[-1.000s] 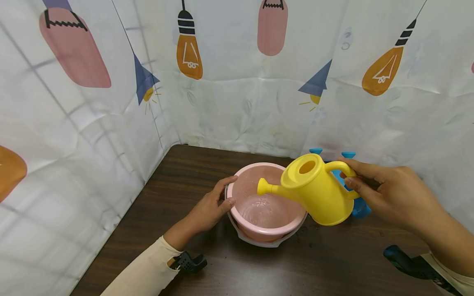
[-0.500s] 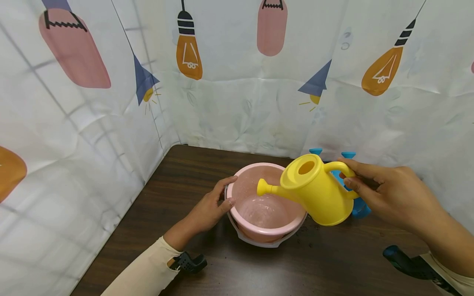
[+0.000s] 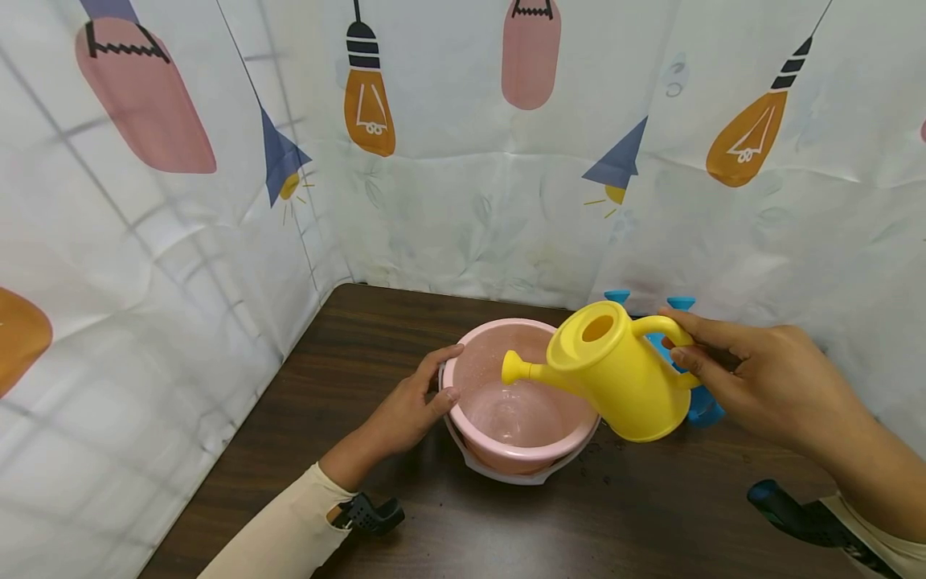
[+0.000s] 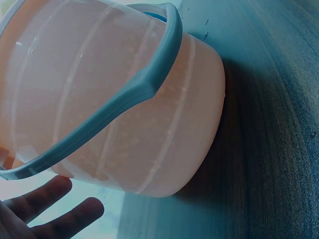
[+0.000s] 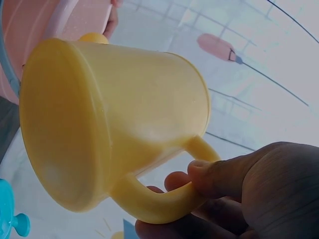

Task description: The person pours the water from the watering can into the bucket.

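Note:
My right hand (image 3: 767, 378) grips the handle of a yellow toy watering can (image 3: 637, 386), with fingers and thumb wrapped round it in the right wrist view. The can tips left, and its spout end hangs over the open mouth of a pink bucket (image 3: 492, 446). Inside the bucket, glints and ripples show on water (image 3: 514, 414). My left hand (image 3: 405, 406) holds the bucket's left rim, thumb and fingertips at its edge. In the left wrist view, two fingers (image 4: 70, 219) extend beside the bucket wall, below its folded-down grey handle (image 4: 119, 102).
Behind the can, a blue toy (image 3: 703, 406) stands partly hidden on the dark wooden table (image 3: 376, 338). Small water drops lie on the table right of the bucket. A patterned white sheet (image 3: 448, 217) hangs behind and at the left.
Ripples in the bucket's water have changed shape and look smaller. Both hands, the watering can and the bucket stay almost exactly where they were.

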`<state>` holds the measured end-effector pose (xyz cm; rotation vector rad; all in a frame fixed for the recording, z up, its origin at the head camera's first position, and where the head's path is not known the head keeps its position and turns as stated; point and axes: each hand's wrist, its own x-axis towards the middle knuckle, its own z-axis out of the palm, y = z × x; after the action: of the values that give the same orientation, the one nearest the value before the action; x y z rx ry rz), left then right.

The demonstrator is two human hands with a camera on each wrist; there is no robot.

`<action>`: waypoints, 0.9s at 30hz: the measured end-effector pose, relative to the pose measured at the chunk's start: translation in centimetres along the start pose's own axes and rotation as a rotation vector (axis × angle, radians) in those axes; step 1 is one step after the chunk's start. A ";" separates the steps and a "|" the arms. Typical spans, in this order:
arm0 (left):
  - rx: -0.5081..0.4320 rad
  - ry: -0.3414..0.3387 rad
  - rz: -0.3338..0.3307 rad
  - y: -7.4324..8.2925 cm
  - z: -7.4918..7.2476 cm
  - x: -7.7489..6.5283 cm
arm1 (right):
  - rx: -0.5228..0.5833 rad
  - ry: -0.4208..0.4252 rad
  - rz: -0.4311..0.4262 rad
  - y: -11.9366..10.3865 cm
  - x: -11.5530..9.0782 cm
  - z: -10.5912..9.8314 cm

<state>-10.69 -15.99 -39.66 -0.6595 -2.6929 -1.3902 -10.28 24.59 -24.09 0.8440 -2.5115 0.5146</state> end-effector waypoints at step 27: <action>0.003 -0.008 -0.012 0.1 0.0 0.0 | 0.011 -0.001 0.029 -0.1 0.1 0.0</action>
<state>-10.62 -15.99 -39.60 -0.6504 -2.7092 -1.3884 -10.24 24.46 -24.03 0.8126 -2.5276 0.5378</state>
